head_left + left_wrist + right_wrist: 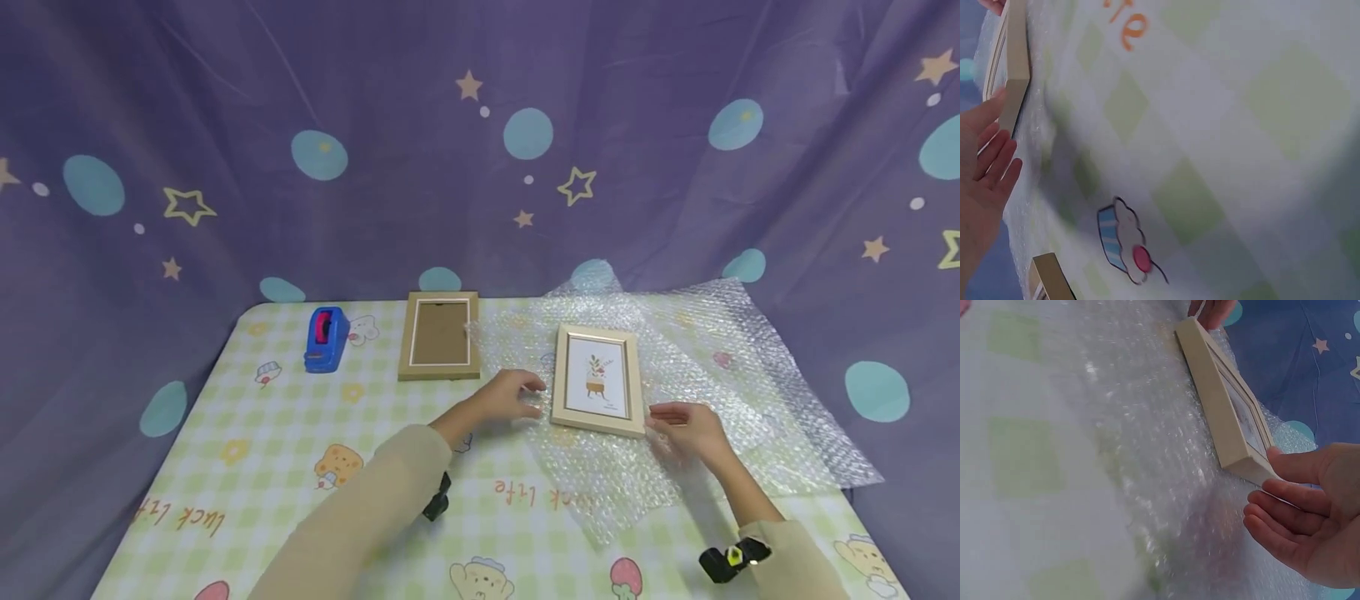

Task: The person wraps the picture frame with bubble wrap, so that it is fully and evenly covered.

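Your picture frame (597, 381) lies face up on the sheet of bubble wrap (712, 358), turned slightly, its potted-plant drawing upright towards you. Wrap shows on all four sides of it, with the wider spread to the right.

Your left hand (512, 395) stands just beside the frame's left edge, a narrow gap between them in the head view; thumb and fingers are parted and loosely bent, holding nothing. Your right hand (686, 429) is at the lower right corner, thumb and fingers parted on a modest spread, with no grip on the frame; you cannot tell for sure whether the fingertips touch its side.

Mind the wrap's edges: its right corner sticks out past the worktop (285, 467), its back peak rises against the purple curtain (420, 167), and its nearest corner points towards you between your forearms. On the left, it reaches the side of the second frame (442, 333), which lies at the worktop's back edge.

Farther left is the blue tape dispenser (325, 342), well apart from your left hand. Between it and the second frame, a strip of checked cloth gives some room.
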### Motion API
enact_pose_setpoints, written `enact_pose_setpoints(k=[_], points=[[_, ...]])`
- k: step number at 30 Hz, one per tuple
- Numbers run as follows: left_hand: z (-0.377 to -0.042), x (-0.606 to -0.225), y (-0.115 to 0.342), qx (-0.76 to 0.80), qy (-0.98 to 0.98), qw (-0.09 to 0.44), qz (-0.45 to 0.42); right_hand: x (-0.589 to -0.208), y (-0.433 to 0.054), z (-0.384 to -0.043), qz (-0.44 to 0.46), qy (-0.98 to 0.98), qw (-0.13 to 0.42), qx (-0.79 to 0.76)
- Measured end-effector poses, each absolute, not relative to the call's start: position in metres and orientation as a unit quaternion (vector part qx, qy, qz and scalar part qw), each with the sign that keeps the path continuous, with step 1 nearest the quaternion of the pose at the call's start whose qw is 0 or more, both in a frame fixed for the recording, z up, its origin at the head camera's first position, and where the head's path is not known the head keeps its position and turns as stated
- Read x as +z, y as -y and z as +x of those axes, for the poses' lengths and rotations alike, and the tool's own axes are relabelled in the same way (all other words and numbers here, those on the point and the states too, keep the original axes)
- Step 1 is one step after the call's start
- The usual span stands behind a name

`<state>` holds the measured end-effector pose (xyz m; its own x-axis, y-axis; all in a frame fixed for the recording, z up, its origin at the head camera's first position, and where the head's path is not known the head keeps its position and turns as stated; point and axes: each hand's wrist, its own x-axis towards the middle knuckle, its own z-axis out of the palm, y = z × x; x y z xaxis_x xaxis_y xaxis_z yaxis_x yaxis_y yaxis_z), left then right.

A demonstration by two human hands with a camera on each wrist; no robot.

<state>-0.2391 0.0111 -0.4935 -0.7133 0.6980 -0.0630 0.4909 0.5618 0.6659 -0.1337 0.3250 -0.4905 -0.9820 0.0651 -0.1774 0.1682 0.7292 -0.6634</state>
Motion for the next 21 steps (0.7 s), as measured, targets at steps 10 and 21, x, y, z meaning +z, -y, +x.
enact_pose_setpoints(k=[10, 21], points=[[-0.222, -0.494, 0.002, 0.242, -0.854, 0.159, 0.432, -0.491, -0.321, -0.1, -0.019, -0.938, 0.062, -0.342], [-0.21, -0.495, -0.003, 0.191, -0.847, 0.136, 0.478, -0.497, -0.325, -0.09, -0.147, -0.939, 0.019, -0.31]])
